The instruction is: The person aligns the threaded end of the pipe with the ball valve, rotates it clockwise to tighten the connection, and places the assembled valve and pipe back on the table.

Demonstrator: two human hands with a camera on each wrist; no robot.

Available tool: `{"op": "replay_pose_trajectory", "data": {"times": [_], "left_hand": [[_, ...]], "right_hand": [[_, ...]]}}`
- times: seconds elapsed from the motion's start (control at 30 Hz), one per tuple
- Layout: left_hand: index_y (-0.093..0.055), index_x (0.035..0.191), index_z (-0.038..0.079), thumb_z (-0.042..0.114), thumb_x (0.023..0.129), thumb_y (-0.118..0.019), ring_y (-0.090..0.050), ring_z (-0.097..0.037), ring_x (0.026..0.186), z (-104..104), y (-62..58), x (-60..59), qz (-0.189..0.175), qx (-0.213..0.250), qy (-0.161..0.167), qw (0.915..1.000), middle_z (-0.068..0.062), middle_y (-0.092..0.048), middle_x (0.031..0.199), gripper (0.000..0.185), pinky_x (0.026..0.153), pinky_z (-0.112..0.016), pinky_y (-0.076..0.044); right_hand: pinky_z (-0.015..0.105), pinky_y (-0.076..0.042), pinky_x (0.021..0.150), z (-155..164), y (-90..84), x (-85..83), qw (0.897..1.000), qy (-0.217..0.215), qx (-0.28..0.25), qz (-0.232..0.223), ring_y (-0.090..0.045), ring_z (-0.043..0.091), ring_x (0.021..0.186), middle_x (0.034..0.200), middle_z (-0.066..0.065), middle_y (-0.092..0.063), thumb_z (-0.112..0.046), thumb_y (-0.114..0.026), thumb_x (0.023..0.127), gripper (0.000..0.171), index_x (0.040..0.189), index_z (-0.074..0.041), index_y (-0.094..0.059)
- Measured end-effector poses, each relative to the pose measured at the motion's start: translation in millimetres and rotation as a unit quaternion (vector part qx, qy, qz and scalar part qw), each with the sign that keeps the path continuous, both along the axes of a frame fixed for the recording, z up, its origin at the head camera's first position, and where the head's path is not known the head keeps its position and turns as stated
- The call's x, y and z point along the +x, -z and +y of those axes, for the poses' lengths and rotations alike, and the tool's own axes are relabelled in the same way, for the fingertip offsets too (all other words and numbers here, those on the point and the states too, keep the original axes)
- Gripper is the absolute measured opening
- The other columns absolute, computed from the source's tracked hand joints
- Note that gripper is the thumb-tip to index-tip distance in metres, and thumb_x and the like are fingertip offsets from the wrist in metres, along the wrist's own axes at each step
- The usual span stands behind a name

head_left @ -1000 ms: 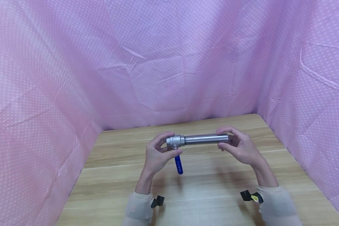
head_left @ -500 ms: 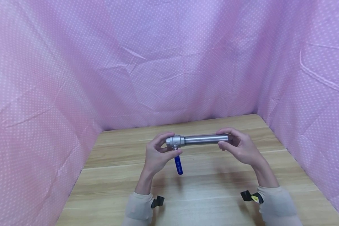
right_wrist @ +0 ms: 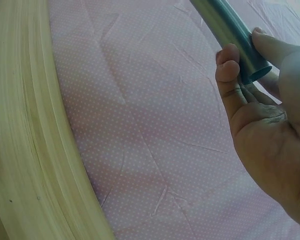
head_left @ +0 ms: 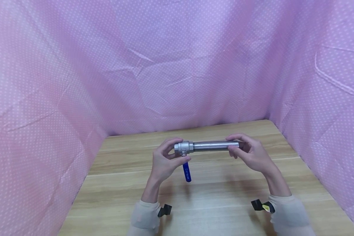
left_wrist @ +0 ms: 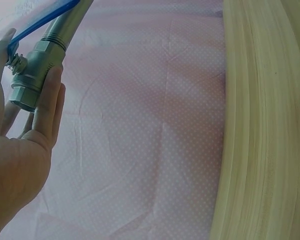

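Observation:
A steel pipe [head_left: 213, 145] is screwed into a steel ball valve [head_left: 183, 148] with a blue lever handle [head_left: 186, 172] that hangs down. The assembly is held level above the wooden table [head_left: 224, 196]. My left hand [head_left: 165, 160] grips the valve body [left_wrist: 32, 75] between fingers and thumb. My right hand [head_left: 249, 152] holds the pipe's free end [right_wrist: 240, 42] with curled fingertips. In the left wrist view the blue lever [left_wrist: 42, 20] runs up along the pipe.
Pink dotted cloth [head_left: 177, 65] walls the table on the left, back and right. Black wrist straps [head_left: 261, 206] sit at both cuffs.

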State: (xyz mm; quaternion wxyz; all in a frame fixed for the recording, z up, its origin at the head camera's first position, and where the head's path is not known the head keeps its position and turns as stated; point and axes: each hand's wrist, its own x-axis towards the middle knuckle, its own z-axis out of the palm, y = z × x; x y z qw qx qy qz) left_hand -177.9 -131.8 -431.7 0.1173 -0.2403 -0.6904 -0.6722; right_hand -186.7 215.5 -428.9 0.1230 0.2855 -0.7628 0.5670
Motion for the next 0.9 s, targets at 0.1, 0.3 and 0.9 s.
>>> {"op": "replay_pose_trajectory", "data": {"times": [0.1,0.3,0.9], "left_hand": [[-0.071,0.140,-0.003,-0.010,0.080,-0.095,-0.075,-0.013,0.128,-0.5,-0.2,-0.3,-0.003,-0.002,-0.001,1.0000,-0.021,-0.069,0.140,0.065,0.102,-0.041,-0.073],[-0.072,0.140,-0.002,-0.009,0.080,-0.095,-0.074,-0.012,0.128,-2.2,-0.4,-0.3,-0.004,-0.002,-0.004,1.0000,-0.022,-0.068,0.141,0.064,0.102,-0.041,-0.073],[-0.075,0.139,0.006,-0.006,0.081,-0.096,-0.075,-0.012,0.126,-1.9,-4.1,-0.1,-0.015,-0.013,-0.012,0.9997,-0.019,-0.071,0.139,0.063,0.103,-0.040,-0.072]], "right_hand": [[0.025,-0.067,0.063,0.3,-0.6,0.3,1.000,-0.014,-0.004,-0.006,-0.075,0.010,0.075,0.097,0.000,-0.078,0.015,-0.076,0.098,0.042,0.136,0.002,-0.070],[0.026,-0.071,0.070,-1.1,-0.1,-1.1,0.998,-0.054,-0.040,-0.006,-0.078,0.010,0.087,0.125,0.002,-0.073,0.022,-0.074,0.094,0.044,0.135,0.006,-0.066],[0.022,-0.062,0.060,-2.3,-0.6,0.3,1.000,-0.001,-0.016,0.014,-0.069,0.012,0.070,0.084,0.004,-0.073,0.017,-0.071,0.100,0.033,0.130,0.004,-0.072]]}}
